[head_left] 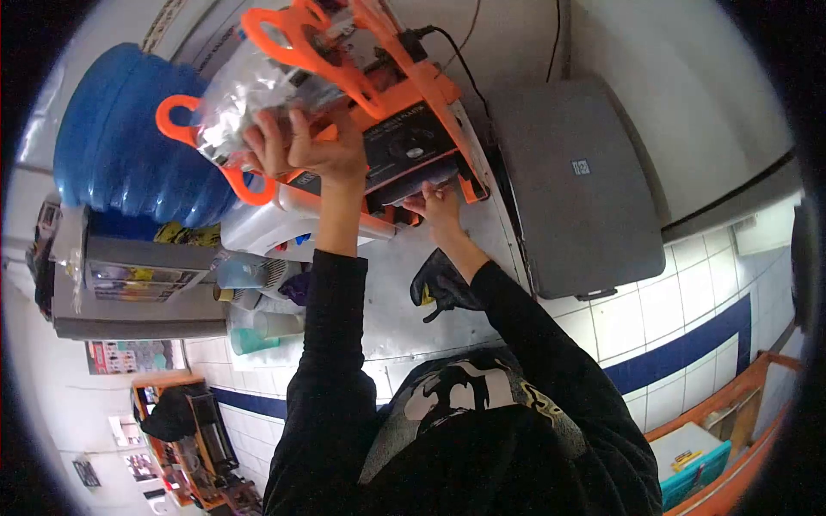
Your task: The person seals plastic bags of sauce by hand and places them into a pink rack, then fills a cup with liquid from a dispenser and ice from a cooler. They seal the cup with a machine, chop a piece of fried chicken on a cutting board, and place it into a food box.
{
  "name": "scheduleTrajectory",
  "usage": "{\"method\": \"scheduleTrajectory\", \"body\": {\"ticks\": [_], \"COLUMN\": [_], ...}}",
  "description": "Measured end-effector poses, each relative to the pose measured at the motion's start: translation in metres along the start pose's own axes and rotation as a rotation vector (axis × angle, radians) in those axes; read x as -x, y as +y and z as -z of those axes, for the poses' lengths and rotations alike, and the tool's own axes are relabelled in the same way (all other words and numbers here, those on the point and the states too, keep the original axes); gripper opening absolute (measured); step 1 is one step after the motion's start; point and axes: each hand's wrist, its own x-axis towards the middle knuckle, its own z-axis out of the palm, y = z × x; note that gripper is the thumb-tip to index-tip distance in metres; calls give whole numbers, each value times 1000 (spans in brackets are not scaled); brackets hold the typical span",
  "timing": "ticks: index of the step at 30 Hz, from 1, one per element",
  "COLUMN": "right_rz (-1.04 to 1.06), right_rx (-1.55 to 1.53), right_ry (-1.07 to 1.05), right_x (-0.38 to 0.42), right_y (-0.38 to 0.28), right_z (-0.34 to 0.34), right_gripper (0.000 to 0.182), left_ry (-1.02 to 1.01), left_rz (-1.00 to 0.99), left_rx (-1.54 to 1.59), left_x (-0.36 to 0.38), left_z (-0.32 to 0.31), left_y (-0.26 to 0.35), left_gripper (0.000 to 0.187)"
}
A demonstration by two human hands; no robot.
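Observation:
My left hand (pixel 311 150) is raised, its fingers curled against a shiny clear plastic pack (pixel 245 95). Around that pack are orange loop handles (pixel 178 120) that look like those of scissors; more orange loops (pixel 280 39) sit above it. Behind my hand stands an orange machine with a black panel and dial (pixel 413 142) and a dark cord. My right hand (pixel 437 211) is low at the machine's front, fingers bent at a dark glossy strip along its lower edge. What those fingers pinch is too small to make out. A black glove-like item (pixel 445 285) lies below my right wrist.
The machine stands on a pale metal-looking tabletop (pixel 391 314). A large blue water bottle (pixel 129 129) rises at left, with several plastic cups (pixel 258 331) below it. A grey case-like box (pixel 572 189) is on the right. An orange wooden frame (pixel 731 421) stands at lower right.

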Motion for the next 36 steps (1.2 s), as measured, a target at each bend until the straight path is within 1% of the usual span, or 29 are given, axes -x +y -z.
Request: {"method": "scheduleTrajectory", "body": {"ticks": [2, 3, 4, 5, 8, 10, 11, 12, 14, 15, 16, 18, 19, 21, 22, 23, 25, 27, 28, 29, 30, 31, 32, 33, 34, 35, 36], "right_rz": [-17, -18, -17, -16, -27, -63, -26, 10, -8, -23, -28, -31, -34, -29, -205, -375, -676, -577, -414, -124, 123, 347, 798, 1054, 1165, 1440, 1094], "right_rx": [-92, -79, -6, 68, 74, 106, 121, 135, 159, 173, 181, 163, 171, 142, 277, 421, 656, 980, 977, 981, 858, 861, 937, 1014, 1082, 1045, 944], "right_ry": [-93, -104, -38, 29, -62, -97, -81, -67, -114, -139, -147, -96, -102, -208, -211, -215, -642, -1169, -1220, -1236, -1285, -1043, -863, -819, -668, -492, -609], "right_x": [-2, -1, 2, 5, 14, 19, 22, 24, 27, 26, 24, 25, 23, 16, 28, 47, 68, 89, 98, 100, 92, 74, 60, 41, 5, -63, -94], "right_y": [0, -1, -4, -6, -14, -18, -18, -18, -20, -19, -18, -16, -12, -6, -23, -52, -114, -207, -252, -291, -321, -344, -355, -365, -369, -372, -376], "right_z": [5, 4, 1, -1, -3, -3, -4, -4, -1, 0, -1, 1, 4, 16, 10, -3, -7, -64, -95, -125, -160, -186, -235, -281, -320, -360, -389], "right_gripper": [29, 29, 29, 29, 29, 30, 29, 29, 29, 30, 30, 28, 28, 29, 31, 35, 39, 34, 30, 37, 40, 39, 43, 47, 49, 41, 48], "left_ry": [-25, 23, 33, 23, -83, 0, 23, 35, 55, 76, 79, 102, 115, 113, 110, 24, 78, 127, 159, 183, 193, 177, 165, 99, 113, 115, 120], "left_rz": [54, 60, 65, 117, 243, 69, 128, 127, 124, 85, 87, 138, 136, 114, 91, 119, 106, 95, 70, 46, 48, 52, 53, 74, 68, 66, 63], "left_rx": [7, 32, 18, 71, 101, 34, 81, 61, 65, 7, -6, 88, 75, 49, 29, 52, 37, 28, 6, -11, -11, -23, -31, 17, 27, 34, 39], "left_x": [14, 16, 19, 25, 28, 9, 3, 1, -2, -3, -2, 2, -1, -2, -4, 1, 1, -3, -3, -3, -1, 1, 1, 1, 2, 2, 1], "left_z": [-4, -8, -11, -11, -3, 1, 2, 2, 1, -1, -3, -3, -2, -1, 0, 7, 8, -1, -4, -4, -4, -3, -3, 4, 5, 2, 1], "left_y": [-5, -5, -5, -5, -6, -1, 4, 7, 7, 4, 5, 8, 8, 8, 7, 8, 9, 6, 6, 6, 7, 8, 9, 11, 10, 9, 9], "left_gripper": [53, 53, 53, 53, 52, 50, 46, 46, 42, 38, 38, 37, 35, 33, 31, 26, 26, 26, 27, 27, 27, 28, 28, 29, 29, 30, 32]}}
